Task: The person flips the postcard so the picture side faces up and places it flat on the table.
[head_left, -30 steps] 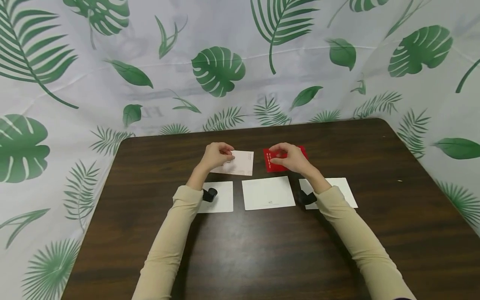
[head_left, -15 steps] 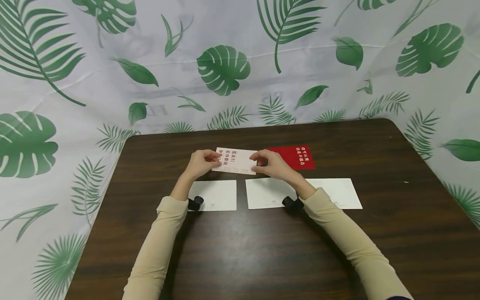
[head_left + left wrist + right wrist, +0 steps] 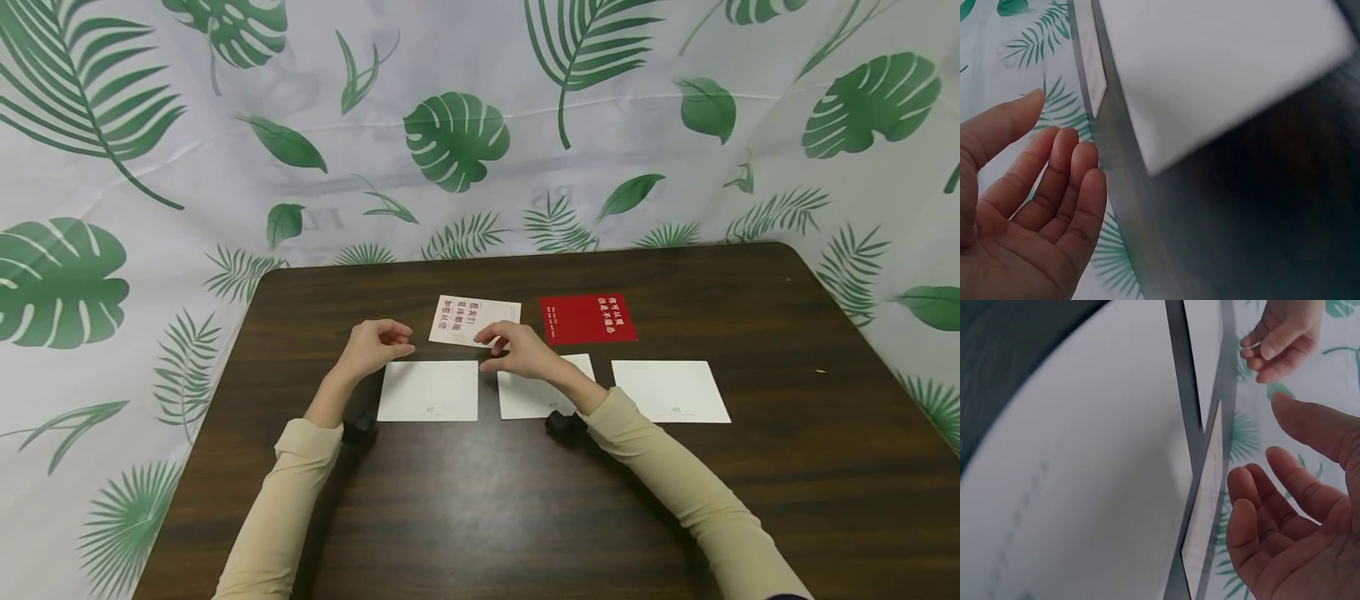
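Note:
In the head view my left hand (image 3: pixel 375 346) hovers just past the upper left corner of the left white card (image 3: pixel 428 392), holding nothing. Its fingers are loosely bent, with thumb and fingertips apart, as the left wrist view also shows. My right hand (image 3: pixel 521 348) is over the gap between the pale pink card (image 3: pixel 476 317) with dark printed characters and the middle white card (image 3: pixel 545 398). It covers part of both. In the right wrist view the right hand's thumb and fingers (image 3: pixel 1242 519) are spread apart with nothing between them. A red card (image 3: pixel 588 319) with white characters lies right of the pink one.
A third white card (image 3: pixel 670 392) lies at the right end of the front row. All the cards rest flat on a dark wooden table (image 3: pixel 450 517). Behind stands a white cloth (image 3: pixel 337 167) with green leaf prints.
The right hand went from the red card to the pink card's right edge, then down toward the middle white card. The left hand left the pink card and moved left and nearer.

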Demonstrator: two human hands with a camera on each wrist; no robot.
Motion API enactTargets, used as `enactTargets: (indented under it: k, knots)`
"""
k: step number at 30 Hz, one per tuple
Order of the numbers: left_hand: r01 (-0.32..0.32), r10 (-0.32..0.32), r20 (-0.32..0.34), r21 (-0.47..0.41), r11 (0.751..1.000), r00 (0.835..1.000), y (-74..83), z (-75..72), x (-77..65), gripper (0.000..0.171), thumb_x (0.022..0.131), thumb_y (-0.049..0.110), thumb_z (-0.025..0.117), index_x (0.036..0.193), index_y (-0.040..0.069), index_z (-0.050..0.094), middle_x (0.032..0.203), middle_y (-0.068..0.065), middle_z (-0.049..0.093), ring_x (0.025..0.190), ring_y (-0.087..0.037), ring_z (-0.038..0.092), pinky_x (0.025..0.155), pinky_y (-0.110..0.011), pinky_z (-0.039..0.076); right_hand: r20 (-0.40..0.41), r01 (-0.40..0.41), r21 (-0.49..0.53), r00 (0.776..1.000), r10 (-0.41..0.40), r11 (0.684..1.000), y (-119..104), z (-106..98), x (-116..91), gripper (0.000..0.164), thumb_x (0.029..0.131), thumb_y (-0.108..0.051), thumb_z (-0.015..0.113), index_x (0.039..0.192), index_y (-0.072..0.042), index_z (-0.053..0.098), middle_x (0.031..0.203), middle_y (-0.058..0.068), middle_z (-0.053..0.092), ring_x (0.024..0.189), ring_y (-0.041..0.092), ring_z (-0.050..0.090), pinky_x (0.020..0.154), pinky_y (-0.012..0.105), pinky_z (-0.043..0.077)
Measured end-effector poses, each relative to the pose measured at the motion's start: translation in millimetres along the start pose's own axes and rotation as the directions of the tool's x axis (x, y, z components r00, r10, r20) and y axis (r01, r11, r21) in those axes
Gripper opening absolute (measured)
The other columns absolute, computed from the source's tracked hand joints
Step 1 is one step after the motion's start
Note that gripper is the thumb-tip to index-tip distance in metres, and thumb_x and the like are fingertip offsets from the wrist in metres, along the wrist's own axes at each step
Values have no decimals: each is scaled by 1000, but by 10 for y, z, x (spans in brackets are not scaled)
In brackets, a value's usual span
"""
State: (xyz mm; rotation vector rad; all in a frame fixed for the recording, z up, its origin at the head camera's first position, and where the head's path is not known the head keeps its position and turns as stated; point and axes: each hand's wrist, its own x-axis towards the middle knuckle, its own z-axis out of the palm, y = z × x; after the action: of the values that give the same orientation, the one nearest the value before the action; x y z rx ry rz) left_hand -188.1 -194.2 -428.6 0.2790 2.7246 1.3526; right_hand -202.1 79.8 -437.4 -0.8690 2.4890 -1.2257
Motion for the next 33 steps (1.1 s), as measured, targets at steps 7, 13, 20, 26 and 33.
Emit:
enactTargets:
  k: [7, 13, 20, 26, 33]
  knots:
    - [13, -13, 0, 32, 999, 1000, -135, -59, -129, 23, 80, 3, 71, 99, -9, 66, 83, -16, 66, 74, -23, 60, 62, -23, 46, 26, 3, -12, 1000, -3, 1000, -47, 101, 43, 42, 75, -7, 78, 111, 4, 61, 108, 17, 62, 84, 22, 59, 77, 29, 49]
    - [15, -16, 18, 40, 999, 1000, -204, -88, -209, 23, 80, 3, 70, 99, -10, 65, 84, -17, 65, 74, -23, 59, 61, -23, 46, 38, -8, -58, 999, 10, 998, -65, 166, 78, 43, 71, -8, 81, 109, 3, 63, 104, 14, 63, 83, 20, 58, 79, 28, 48]
    - [-9, 7, 23, 69, 998, 1000, -263, -98, -273, 24, 78, 2, 72, 98, -9, 66, 84, -15, 65, 74, -23, 59, 64, -25, 47, 58, -21, -120, 998, 28, 993, -62, 247, 128, 45, 67, -10, 84, 106, 1, 64, 96, 10, 62, 83, 18, 56, 79, 27, 47]
    - [-57, 51, 59, 100, 993, 997, -286, -91, -314, 30, 73, 0, 76, 99, -10, 65, 89, -18, 64, 79, -28, 57, 73, -37, 49, 68, -42, -160, 996, 54, 986, -64, 295, 146, 44, 64, -9, 85, 103, 0, 65, 90, 9, 58, 83, 19, 53, 78, 27, 45]
    - [-95, 77, 105, 177, 980, 991, -307, -84, -319, 37, 68, 3, 81, 99, -9, 63, 89, -17, 58, 81, -28, 53, 75, -40, 46, 90, -28, -211, 995, 47, 977, -79, 306, 155, 43, 64, -8, 85, 101, 0, 64, 89, 8, 55, 82, 18, 50, 77, 28, 43]
